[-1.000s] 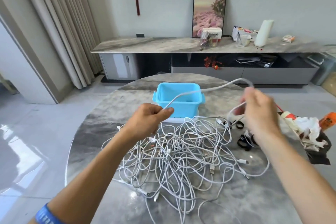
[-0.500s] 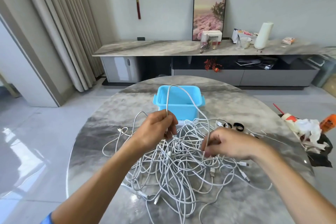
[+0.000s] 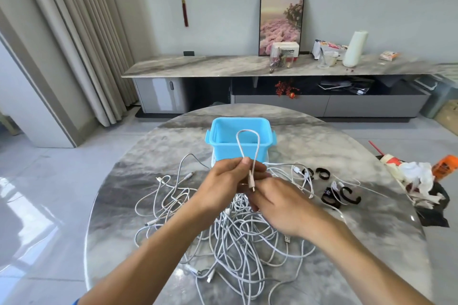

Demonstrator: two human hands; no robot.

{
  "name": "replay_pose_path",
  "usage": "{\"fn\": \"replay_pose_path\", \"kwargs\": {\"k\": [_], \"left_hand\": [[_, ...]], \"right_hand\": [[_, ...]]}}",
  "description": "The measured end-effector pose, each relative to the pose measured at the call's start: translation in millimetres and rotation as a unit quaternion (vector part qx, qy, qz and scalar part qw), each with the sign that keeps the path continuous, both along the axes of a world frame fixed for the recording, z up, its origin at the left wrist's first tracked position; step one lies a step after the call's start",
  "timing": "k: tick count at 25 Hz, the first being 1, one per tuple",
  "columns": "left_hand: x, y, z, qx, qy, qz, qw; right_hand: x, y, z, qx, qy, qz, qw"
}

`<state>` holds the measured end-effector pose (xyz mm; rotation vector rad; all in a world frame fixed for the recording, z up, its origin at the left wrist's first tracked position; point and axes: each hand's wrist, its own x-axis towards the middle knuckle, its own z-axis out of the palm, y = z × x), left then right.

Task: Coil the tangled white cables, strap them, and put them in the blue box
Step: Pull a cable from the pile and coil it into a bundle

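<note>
Both hands are meeting mid-frame now: left hand [image 3: 224, 182] pinching a smaller white cable loop [image 3: 247, 146], right hand [image 3: 277, 202] fingers grasping its plug end, above the tangled white cables [image 3: 238, 238], below the blue box [image 3: 239, 137].

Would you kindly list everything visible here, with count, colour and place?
cable loop: one, white, raised before the box, pinched by both hands
cable tangle: many, uncountable, white, table centre
box: one, blue, open, beyond the tangle
straps: several, black, right of the tangle
table: one, grey marble, round
rubbish: heap, white, black and orange, table's right edge
picture: one, pink flowers, on the sideboard
left hand: pinching the loop
right hand: holding the cable's plug end
</note>
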<state>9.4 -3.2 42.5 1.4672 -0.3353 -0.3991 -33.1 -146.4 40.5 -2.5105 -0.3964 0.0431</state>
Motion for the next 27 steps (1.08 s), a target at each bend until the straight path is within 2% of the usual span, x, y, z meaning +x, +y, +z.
{"fn": "replay_pose_path", "kwargs": {"k": [2,3,5,6,7,8,9,10,12,13,14,16,21,22,23,24,25,26,27], "left_hand": [[-3.2,-1.7,-0.4,-0.008,0.006,-0.014,1.000],[-3.4,-1.8,-0.9,-0.016,0.011,-0.010,1.000],[-0.8,-1.7,-3.6,-0.040,0.015,-0.001,0.999],[0.7,-1.7,-4.3,-0.048,0.010,0.004,0.999],[1.9,-1.6,-4.2,-0.055,0.006,0.010,0.998],[2.6,-1.9,-4.2,-0.061,0.009,0.008,0.998],[2.1,-2.1,-3.3,-0.065,0.017,-0.005,0.998],[1.1,-2.1,-3.1,-0.061,0.025,-0.028,0.997],[-2.5,-3.6,-5.1,-0.026,0.025,-0.074,0.997],[-4.3,-4.5,-6.7,-0.004,0.017,-0.090,0.996],[-5.7,-5.6,-8.1,0.014,0.007,-0.101,0.995],[-6.6,-6.9,-7.6,0.017,-0.002,-0.109,0.994],[-6.2,-3.6,7.1,-0.002,0.034,-0.095,0.995],[-7.2,-3.5,8.2,0.007,0.027,-0.088,0.996],[-7.9,-2.9,9.0,0.012,0.020,-0.076,0.997],[-6.8,-1.5,8.5,0.007,0.016,-0.056,0.998],[-4.4,1.1,8.1,-0.011,0.018,-0.032,0.999],[-1.0,5.2,7.3,-0.036,0.018,-0.007,0.999],[3.2,10.8,7.5,-0.061,0.018,0.016,0.998]], "right_hand": [[2.1,2.9,0.7,-0.004,0.024,0.028,0.999],[2.4,-0.8,3.9,0.019,0.080,0.034,0.996],[2.1,-17.5,16.2,0.102,0.235,0.037,0.966],[3.7,-30.1,23.3,0.130,0.275,0.015,0.952],[5.4,-42.8,29.0,0.153,0.276,-0.023,0.949],[7.9,-52.7,32.3,0.170,0.238,-0.068,0.954],[10.8,-59.0,32.7,0.225,0.192,-0.116,0.948],[12.7,-61.0,31.3,0.318,0.166,-0.141,0.923],[15.2,-52.5,25.7,0.534,0.183,-0.123,0.817],[16.8,-46.2,22.3,0.595,0.196,-0.098,0.773],[18.2,-42.0,18.8,0.617,0.200,-0.079,0.757],[20.5,-38.2,15.7,0.630,0.193,-0.055,0.750],[19.4,-29.9,13.0,0.675,0.145,-0.053,0.722],[20.6,-28.4,10.0,0.670,0.120,-0.055,0.731],[21.5,-28.3,8.1,0.644,0.095,-0.054,0.757],[22.0,-30.5,5.5,0.585,0.079,-0.047,0.806],[22.5,-34.2,1.4,0.483,0.082,-0.033,0.871],[22.3,-37.7,-3.8,0.342,0.104,-0.013,0.934],[22.2,-40.2,-11.5,0.184,0.126,0.005,0.975]]}}
